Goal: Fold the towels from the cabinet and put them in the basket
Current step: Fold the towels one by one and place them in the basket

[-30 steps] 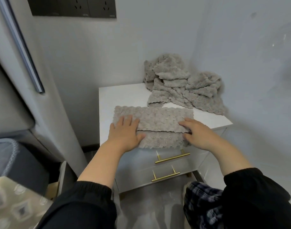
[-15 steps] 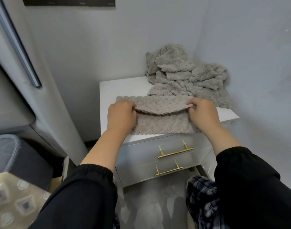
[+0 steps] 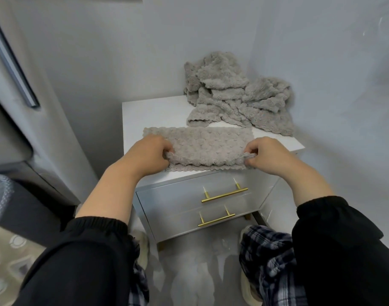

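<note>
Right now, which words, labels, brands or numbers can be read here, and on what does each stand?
None can be read. The folded towel, the towel pile and the white cabinet carry no print. The patterned surface at lower left shows only blurred shapes, no letters.

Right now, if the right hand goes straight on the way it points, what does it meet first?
The towel it already pinches: the right hand would slide across its flat top. Beyond that, probably the near edge of the pile, though depth is unclear.
</note>
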`<state>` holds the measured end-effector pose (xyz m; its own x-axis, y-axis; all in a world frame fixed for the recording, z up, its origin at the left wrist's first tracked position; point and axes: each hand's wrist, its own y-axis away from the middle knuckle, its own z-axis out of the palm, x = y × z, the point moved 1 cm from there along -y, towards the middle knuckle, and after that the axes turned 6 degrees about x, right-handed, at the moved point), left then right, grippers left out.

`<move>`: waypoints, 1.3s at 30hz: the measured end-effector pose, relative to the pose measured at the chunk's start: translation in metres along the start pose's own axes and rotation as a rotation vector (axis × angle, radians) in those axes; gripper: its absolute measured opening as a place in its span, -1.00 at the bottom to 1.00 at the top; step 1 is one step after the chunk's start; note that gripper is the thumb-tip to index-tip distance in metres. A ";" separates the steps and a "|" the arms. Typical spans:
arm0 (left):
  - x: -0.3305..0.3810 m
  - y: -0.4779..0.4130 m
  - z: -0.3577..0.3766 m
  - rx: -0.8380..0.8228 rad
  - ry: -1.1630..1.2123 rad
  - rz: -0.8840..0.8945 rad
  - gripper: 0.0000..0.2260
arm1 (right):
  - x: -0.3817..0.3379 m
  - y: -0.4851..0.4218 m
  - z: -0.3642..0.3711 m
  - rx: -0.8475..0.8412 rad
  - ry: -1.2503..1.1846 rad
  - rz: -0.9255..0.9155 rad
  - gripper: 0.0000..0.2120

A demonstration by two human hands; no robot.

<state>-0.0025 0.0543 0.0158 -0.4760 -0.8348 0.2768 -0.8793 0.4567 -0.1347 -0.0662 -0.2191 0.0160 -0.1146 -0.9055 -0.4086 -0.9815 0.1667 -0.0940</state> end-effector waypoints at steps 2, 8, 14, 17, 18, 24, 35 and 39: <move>-0.001 0.000 0.000 0.002 0.005 -0.004 -0.77 | 0.001 -0.001 -0.001 -0.008 0.005 -0.009 -0.91; 0.002 -0.003 -0.001 0.142 0.054 -0.038 -0.77 | 0.008 -0.004 -0.006 0.099 -0.032 0.000 -0.91; 0.007 -0.006 -0.011 0.506 0.016 0.025 -0.74 | 0.008 -0.006 -0.010 0.500 -0.124 -0.069 -0.80; 0.002 -0.008 -0.005 0.331 -0.061 0.085 -0.70 | 0.012 -0.006 -0.009 0.287 0.005 -0.098 -0.76; -0.001 -0.008 -0.002 0.234 -0.076 0.079 -0.68 | 0.013 -0.005 -0.007 0.190 0.050 -0.081 -0.76; -0.004 -0.004 0.005 -0.078 -0.018 -0.043 -0.74 | 0.018 0.000 -0.005 -0.012 0.028 -0.017 -0.74; 0.030 -0.007 0.040 -0.105 -0.137 0.187 -0.45 | 0.028 0.002 -0.013 -0.072 -0.308 0.485 -0.64; 0.036 -0.006 0.047 -0.116 -0.196 0.166 -0.41 | 0.022 0.009 -0.014 -0.208 -0.469 0.504 -0.70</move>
<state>-0.0150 0.0072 -0.0177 -0.6169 -0.7840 0.0697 -0.7870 0.6149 -0.0497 -0.0793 -0.2434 0.0187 -0.5296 -0.4671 -0.7081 -0.8407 0.4000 0.3649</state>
